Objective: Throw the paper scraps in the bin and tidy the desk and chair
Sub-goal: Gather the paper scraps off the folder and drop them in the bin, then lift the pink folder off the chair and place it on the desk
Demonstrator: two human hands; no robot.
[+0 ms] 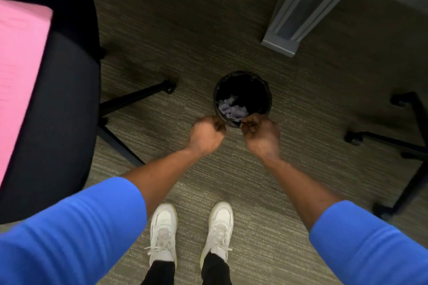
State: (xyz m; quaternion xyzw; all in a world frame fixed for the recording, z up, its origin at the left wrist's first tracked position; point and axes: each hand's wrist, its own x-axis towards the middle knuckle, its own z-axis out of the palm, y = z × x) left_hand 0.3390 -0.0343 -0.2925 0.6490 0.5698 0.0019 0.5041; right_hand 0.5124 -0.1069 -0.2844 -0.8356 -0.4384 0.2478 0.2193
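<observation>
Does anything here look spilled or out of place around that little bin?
Nothing stands out. The paper scraps lie inside the bin, none visible on the carpet, and the bin stands upright.

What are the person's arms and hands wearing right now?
Both arms wear bright blue ribbed sleeves, the left sleeve and the right sleeve, pushed up to leave the forearms bare. The left hand and right hand are bare: no gloves, watch or rings visible.

Dim, even indoor light over a shadowed carpet [231,180]. Motion blur smears the pink sheet [20,76] at left; wide-angle distortion bends the edges.
</observation>
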